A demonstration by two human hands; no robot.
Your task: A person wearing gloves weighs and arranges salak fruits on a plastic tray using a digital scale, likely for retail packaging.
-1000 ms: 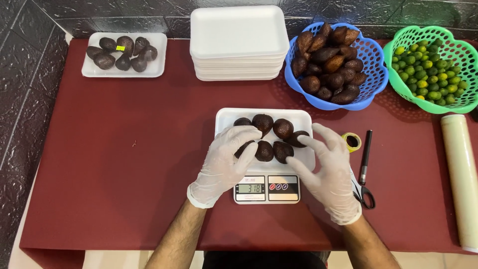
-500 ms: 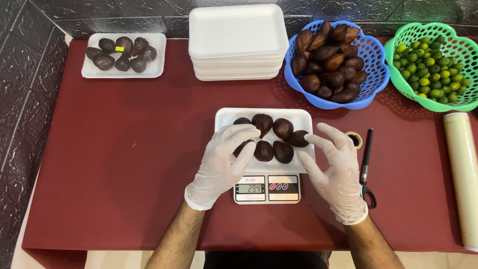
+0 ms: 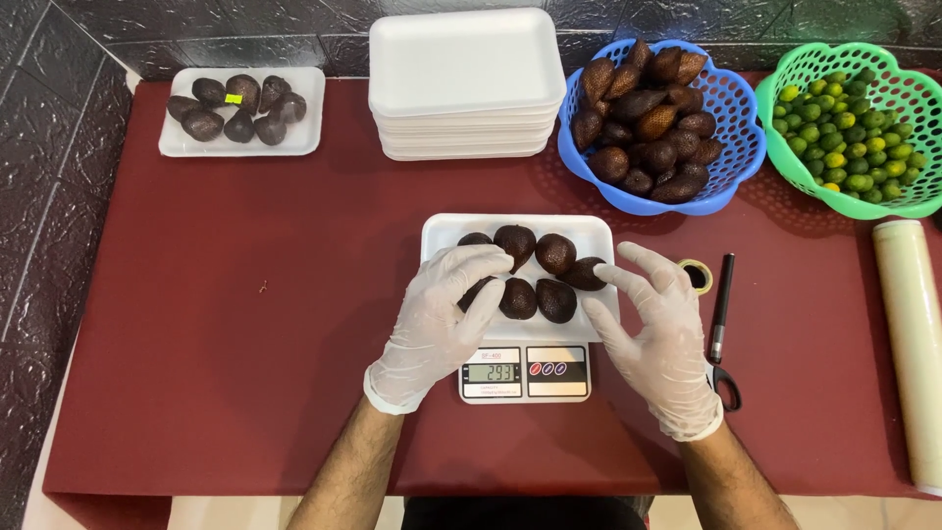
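counter (image 3: pixel 245 324): dark red; near edge and right side cut off by the frame.
stack of trays (image 3: pixel 466 83): white foam, at the back; the count is hard to read.
blue basket (image 3: pixel 731 128): heaped with brown scaly fruit; a careless reach could tip the top ones out.
tray on the scale (image 3: pixel 442 231): overhangs the small scale (image 3: pixel 525 371) beneath, whose platform it hides; uneven pressure from either side could, I judge, tilt it or slide it off.
left hand (image 3: pixel 442 324): gloved, fingers curled loosely over the tray's left fruits, touching one or two; a full grip cannot be confirmed. Its weight on the tray may falsify the reading.
right hand (image 3: pixel 653 329): gloved, fingers spread wide, holding nothing, at the tray's right edge.
fruits in the tray (image 3: pixel 554 253): about seven, brown and pointed; one partly hidden under the left fingers, and the rightmost could roll over the rim.
scissors (image 3: pixel 724 324): just beside the right hand; a sideways move could knock them.
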